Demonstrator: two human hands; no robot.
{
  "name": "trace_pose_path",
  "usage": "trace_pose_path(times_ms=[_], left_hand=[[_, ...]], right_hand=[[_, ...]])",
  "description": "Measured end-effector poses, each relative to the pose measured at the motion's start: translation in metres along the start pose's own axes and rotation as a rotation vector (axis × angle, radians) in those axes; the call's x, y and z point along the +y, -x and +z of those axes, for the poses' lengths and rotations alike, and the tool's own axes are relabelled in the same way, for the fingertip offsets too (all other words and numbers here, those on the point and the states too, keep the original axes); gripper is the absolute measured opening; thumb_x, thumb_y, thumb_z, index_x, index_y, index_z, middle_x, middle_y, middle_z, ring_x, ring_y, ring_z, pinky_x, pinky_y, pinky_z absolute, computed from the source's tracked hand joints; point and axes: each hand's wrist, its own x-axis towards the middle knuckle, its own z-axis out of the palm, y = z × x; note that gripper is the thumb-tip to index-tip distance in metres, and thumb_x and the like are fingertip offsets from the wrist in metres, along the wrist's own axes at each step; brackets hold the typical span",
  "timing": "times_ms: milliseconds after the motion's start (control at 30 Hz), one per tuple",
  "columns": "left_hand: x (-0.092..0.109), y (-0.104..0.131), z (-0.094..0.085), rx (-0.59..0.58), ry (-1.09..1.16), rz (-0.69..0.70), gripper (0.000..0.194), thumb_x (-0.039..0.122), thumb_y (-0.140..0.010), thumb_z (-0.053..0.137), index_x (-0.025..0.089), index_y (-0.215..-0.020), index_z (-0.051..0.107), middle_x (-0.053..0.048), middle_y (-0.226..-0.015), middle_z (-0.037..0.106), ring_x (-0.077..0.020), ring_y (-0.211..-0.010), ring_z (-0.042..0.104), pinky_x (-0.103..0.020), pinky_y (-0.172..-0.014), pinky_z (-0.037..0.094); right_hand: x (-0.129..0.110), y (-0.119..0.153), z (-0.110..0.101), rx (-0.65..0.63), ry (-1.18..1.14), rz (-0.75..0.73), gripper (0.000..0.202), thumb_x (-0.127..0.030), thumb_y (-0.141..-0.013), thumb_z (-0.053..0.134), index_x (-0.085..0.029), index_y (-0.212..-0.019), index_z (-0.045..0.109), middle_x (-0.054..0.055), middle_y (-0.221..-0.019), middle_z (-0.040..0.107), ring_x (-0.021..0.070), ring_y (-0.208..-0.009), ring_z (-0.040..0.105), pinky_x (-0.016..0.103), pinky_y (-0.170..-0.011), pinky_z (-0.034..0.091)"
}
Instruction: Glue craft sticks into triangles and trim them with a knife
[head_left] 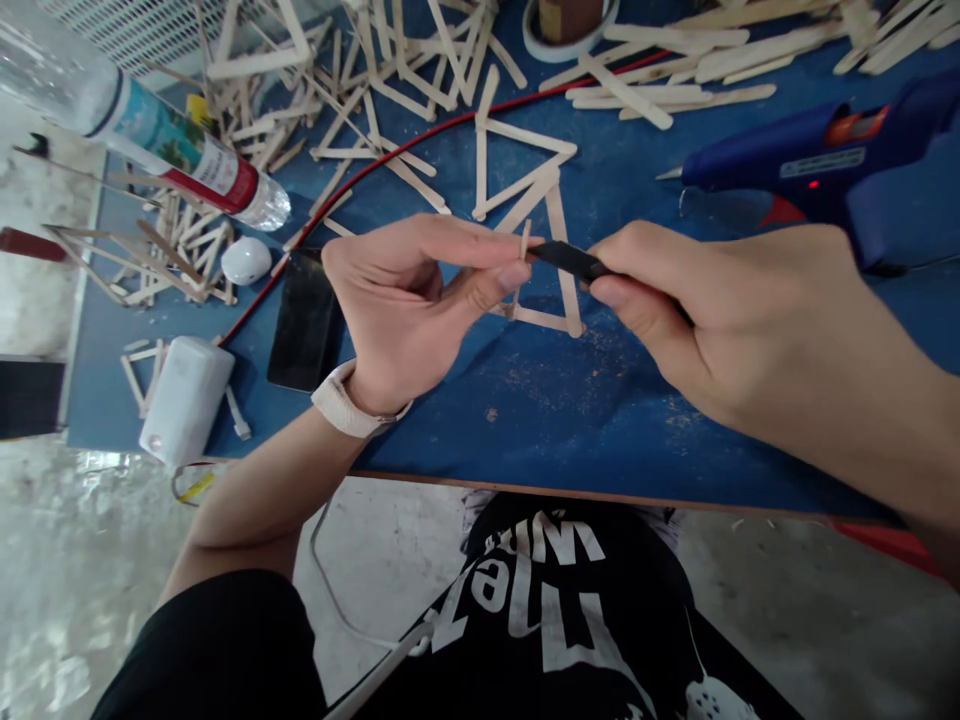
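Note:
Between its thumb and forefinger, my left hand (409, 300) pinches a small wooden craft stick (525, 238), held up on edge above the table. My right hand (720, 300) grips a flat black blade-like tool (568, 260), whose tip meets the stick near the left fingertips. The tool's rear end is hidden inside the right hand. Beneath both hands lies a frame of joined craft sticks (568, 250), partly covered by my fingers. Just behind it, a triangle of craft sticks (480, 165) rests on the blue table (510, 420).
A blue glue gun (795, 160) lies at the right, its red light on. Loose craft sticks (675, 95) lie at the back, near a piled heap of stick frames (405, 50). Leftward are a plastic bottle (187, 150), phone (304, 325), white power bank (187, 395) and red cable (345, 185).

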Motion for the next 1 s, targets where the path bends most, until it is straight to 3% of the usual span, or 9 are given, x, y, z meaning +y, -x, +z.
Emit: trace_pose_path(times_ms=[200, 267, 400, 467, 533, 633, 767, 900, 1000], left_hand=[[-0.003, -0.003, 0.003, 0.018, 0.043, 0.047, 0.016, 0.027, -0.101, 0.100, 0.034, -0.114, 0.095, 0.004, -0.098, 0.091, -0.0137, -0.067, 0.082, -0.027, -0.054, 0.066], [-0.003, -0.003, 0.004, 0.020, 0.052, 0.072, 0.016, 0.028, -0.100, 0.101, 0.035, -0.113, 0.094, 0.004, -0.096, 0.091, -0.0127, -0.064, 0.080, -0.027, -0.054, 0.065], [-0.004, -0.003, 0.004, 0.019, 0.103, -0.031, 0.014, 0.021, -0.100, 0.100, 0.030, -0.109, 0.094, 0.000, -0.095, 0.091, -0.0149, -0.069, 0.083, -0.028, -0.058, 0.066], [-0.007, -0.003, 0.002, 0.029, 0.103, 0.043, 0.017, 0.025, -0.098, 0.102, 0.032, -0.111, 0.094, 0.002, -0.095, 0.091, -0.0139, -0.063, 0.080, -0.028, -0.054, 0.063], [-0.010, -0.003, 0.000, -0.008, 0.072, 0.097, 0.019, 0.025, -0.098, 0.102, 0.033, -0.114, 0.094, 0.004, -0.097, 0.092, -0.0146, -0.066, 0.083, -0.029, -0.057, 0.064], [-0.011, -0.001, -0.003, 0.026, 0.033, 0.027, 0.019, 0.023, -0.097, 0.103, 0.032, -0.111, 0.093, 0.004, -0.101, 0.092, -0.0160, -0.082, 0.088, -0.028, -0.069, 0.069], [-0.009, 0.002, -0.003, -0.032, 0.098, -0.030, 0.020, 0.025, -0.099, 0.101, 0.033, -0.116, 0.093, 0.003, -0.105, 0.093, -0.0185, -0.087, 0.091, -0.029, -0.071, 0.072], [-0.003, 0.004, 0.000, -0.061, 0.153, -0.147, 0.018, 0.032, -0.100, 0.101, 0.036, -0.116, 0.094, 0.005, -0.100, 0.092, -0.0216, -0.088, 0.093, -0.030, -0.074, 0.078], [0.000, 0.008, 0.004, -0.050, 0.198, -0.294, 0.015, 0.038, -0.099, 0.102, 0.036, -0.111, 0.093, 0.005, -0.099, 0.090, -0.0226, -0.089, 0.093, -0.034, -0.076, 0.081]], right_hand=[[-0.003, -0.008, -0.006, -0.126, -0.512, 0.190, 0.040, -0.040, -0.127, 0.054, -0.025, -0.090, 0.057, -0.006, -0.065, 0.060, 0.0102, -0.055, 0.053, 0.031, -0.057, 0.036], [-0.003, -0.010, -0.006, -0.160, -0.669, 0.234, 0.039, -0.042, -0.126, 0.057, -0.024, -0.092, 0.060, -0.007, -0.063, 0.059, 0.0085, -0.053, 0.055, 0.027, -0.055, 0.041], [-0.001, -0.010, -0.002, -0.304, -1.004, 0.357, 0.032, -0.053, -0.125, 0.058, -0.025, -0.113, 0.068, -0.011, -0.063, 0.061, 0.0062, -0.037, 0.046, 0.024, -0.041, 0.041], [-0.001, -0.010, -0.001, -0.340, -1.074, 0.387, 0.034, -0.058, -0.124, 0.058, -0.026, -0.116, 0.068, -0.012, -0.063, 0.061, 0.0067, -0.035, 0.046, 0.025, -0.038, 0.040], [-0.003, -0.010, 0.000, -0.286, -1.010, 0.352, 0.036, -0.059, -0.123, 0.061, -0.026, -0.111, 0.068, -0.011, -0.062, 0.061, 0.0075, -0.038, 0.047, 0.027, -0.041, 0.040], [-0.003, -0.008, 0.000, -0.134, -0.633, 0.230, 0.041, -0.053, -0.126, 0.055, -0.026, -0.097, 0.063, -0.007, -0.064, 0.059, 0.0100, -0.048, 0.049, 0.032, -0.051, 0.035], [-0.001, -0.001, -0.001, -0.006, -0.064, 0.030, 0.031, -0.047, -0.129, 0.045, -0.029, -0.121, 0.069, -0.004, -0.066, 0.050, 0.0150, -0.054, 0.040, 0.039, -0.057, 0.022], [-0.009, 0.010, -0.012, -0.032, 0.190, 0.140, 0.036, -0.039, -0.125, 0.041, -0.038, -0.144, 0.071, 0.002, -0.077, 0.047, 0.0181, -0.061, 0.032, 0.038, -0.058, 0.013], [-0.016, 0.012, -0.022, -0.059, 0.211, 0.203, 0.042, -0.032, -0.122, 0.037, -0.036, -0.139, 0.075, 0.004, -0.076, 0.039, 0.0189, -0.062, 0.019, 0.040, -0.059, 0.009]])
